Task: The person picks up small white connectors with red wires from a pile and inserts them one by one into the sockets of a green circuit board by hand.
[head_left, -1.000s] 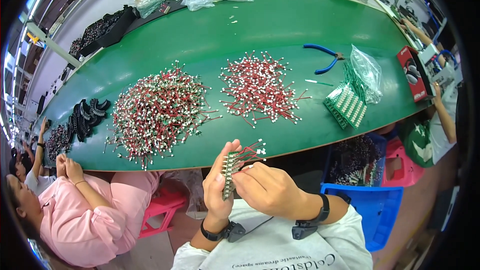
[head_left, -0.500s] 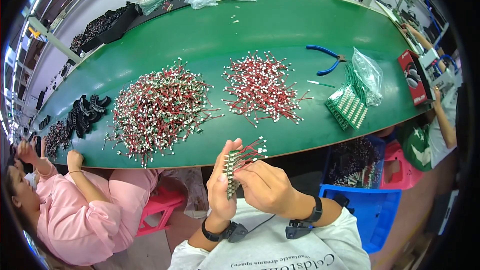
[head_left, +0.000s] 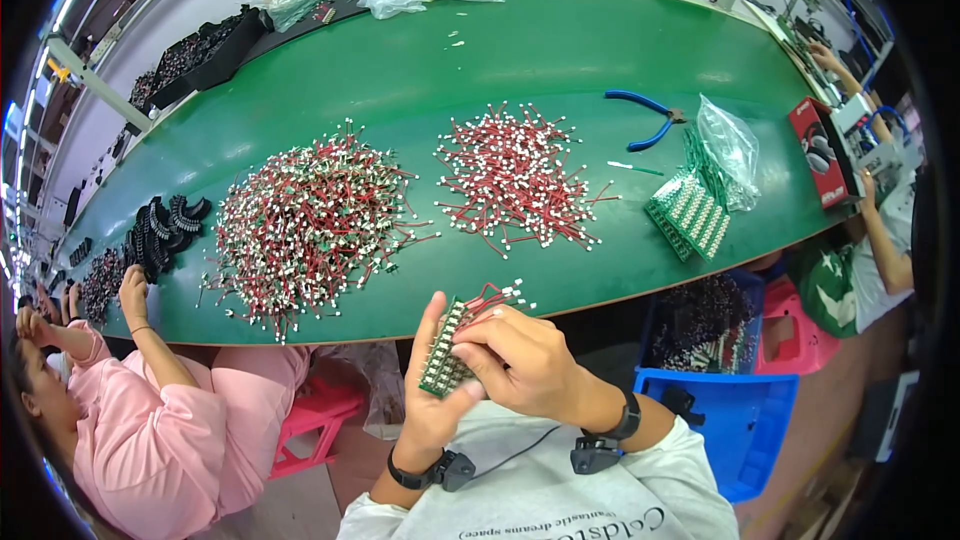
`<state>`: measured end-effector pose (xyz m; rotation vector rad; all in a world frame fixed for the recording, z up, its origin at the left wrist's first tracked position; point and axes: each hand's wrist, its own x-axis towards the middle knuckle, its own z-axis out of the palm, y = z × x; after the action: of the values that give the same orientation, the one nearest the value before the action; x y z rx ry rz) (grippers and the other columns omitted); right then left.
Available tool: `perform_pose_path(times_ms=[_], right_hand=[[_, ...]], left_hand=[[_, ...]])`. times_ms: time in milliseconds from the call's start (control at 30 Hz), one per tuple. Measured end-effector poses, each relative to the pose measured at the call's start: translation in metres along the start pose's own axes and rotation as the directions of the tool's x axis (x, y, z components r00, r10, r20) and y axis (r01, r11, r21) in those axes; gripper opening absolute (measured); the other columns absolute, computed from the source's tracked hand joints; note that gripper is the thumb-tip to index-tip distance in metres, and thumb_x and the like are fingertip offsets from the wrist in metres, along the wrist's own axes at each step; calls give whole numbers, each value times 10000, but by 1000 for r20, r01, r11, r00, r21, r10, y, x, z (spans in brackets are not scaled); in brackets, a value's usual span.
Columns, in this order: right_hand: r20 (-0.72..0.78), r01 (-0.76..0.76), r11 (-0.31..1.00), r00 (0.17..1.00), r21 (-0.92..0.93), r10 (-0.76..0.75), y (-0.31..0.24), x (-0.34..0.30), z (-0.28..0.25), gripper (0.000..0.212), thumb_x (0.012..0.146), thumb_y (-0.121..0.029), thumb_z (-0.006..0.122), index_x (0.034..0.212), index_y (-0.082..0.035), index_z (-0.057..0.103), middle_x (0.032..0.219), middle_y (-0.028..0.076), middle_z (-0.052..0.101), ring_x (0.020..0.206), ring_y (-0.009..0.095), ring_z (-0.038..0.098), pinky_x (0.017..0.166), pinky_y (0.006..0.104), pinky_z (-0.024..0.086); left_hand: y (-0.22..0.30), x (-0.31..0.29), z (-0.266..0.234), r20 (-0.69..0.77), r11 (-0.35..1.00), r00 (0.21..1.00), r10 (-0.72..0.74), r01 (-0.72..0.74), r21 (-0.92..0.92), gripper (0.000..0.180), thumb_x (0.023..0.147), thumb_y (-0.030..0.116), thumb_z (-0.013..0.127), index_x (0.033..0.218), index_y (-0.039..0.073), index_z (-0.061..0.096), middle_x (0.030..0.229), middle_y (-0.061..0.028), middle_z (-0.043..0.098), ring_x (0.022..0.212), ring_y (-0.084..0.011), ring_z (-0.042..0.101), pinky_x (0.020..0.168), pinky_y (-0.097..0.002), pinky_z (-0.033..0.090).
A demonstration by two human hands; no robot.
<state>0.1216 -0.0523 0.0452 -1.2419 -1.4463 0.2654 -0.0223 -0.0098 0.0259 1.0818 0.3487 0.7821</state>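
Note:
My left hand [head_left: 428, 410] holds a strip-like green circuit board panel [head_left: 441, 352], tilted up, with rows of small white connectors facing me. My right hand [head_left: 525, 360] is closed against the panel's right side, thumb and fingertips bent in at the connectors; what is pinched there is too small to make out. Several red wire leads [head_left: 492, 296] with white plugs fan out above my right fingers, from behind the panel's top end. Whether they are plugged in or gripped is hidden. Beyond my hands lies a loose pile of red wire leads [head_left: 515, 175] on the green table.
Left of it is a bigger heap of wired boards [head_left: 305, 225], then black curved parts [head_left: 160, 235]. Blue-handled pliers [head_left: 645, 120], stacked green panels [head_left: 690, 212] and a clear bag [head_left: 728, 145] lie right. A co-worker in pink [head_left: 150, 440] sits left; a blue bin [head_left: 720, 430] stands right.
The panel has turned so its connector face shows more, and my left hand has opened somewhat around it. My right fingertips have shifted left onto the panel. The co-worker's hand moved left and farther up.

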Motion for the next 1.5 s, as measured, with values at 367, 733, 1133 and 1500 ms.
perform_pose_path(times_ms=[367, 733, 1133, 1500], right_hand=[[4, -143, 883, 987, -447, 162, 81, 34, -22, 190, 777, -99, 757, 958, -62, 712, 873, 79, 607, 766, 273, 635, 669, 373, 515], [-47, -117, 826, 993, -551, 109, 94, 49, 5, 92, 773, -72, 729, 837, -88, 665, 840, 62, 554, 819, 255, 615, 685, 377, 516], [78, 19, 858, 997, -514, 25, 106, 60, -5, 95, 784, -59, 696, 873, -66, 663, 868, 72, 563, 852, 268, 598, 696, 375, 501], [-158, -246, 968, 955, 53, 251, 113, 99, -12, 93, 937, -98, 615, 989, -20, 614, 857, 13, 637, 719, 70, 547, 638, 244, 445]], left_hand=[[5, 1, -26, -340, 986, 941, 1, -58, -158, 839, 774, 137, 569, 1523, 23, 207, 1342, -290, 494, 1166, -394, 580, 737, -460, 630], [3, 0, -28, -360, 986, 933, -2, -58, -155, 820, 774, 107, 556, 1519, 34, 221, 1333, -289, 500, 1158, -396, 587, 735, -465, 632], [3, 4, -25, -355, 987, 935, 8, -64, -145, 805, 783, 96, 549, 1515, 18, 223, 1332, -286, 502, 1154, -393, 590, 733, -454, 634], [5, 12, -19, -329, 982, 944, -26, -37, -184, 836, 759, 46, 526, 1531, 33, 205, 1373, -273, 476, 1210, -411, 551, 789, -489, 621]])
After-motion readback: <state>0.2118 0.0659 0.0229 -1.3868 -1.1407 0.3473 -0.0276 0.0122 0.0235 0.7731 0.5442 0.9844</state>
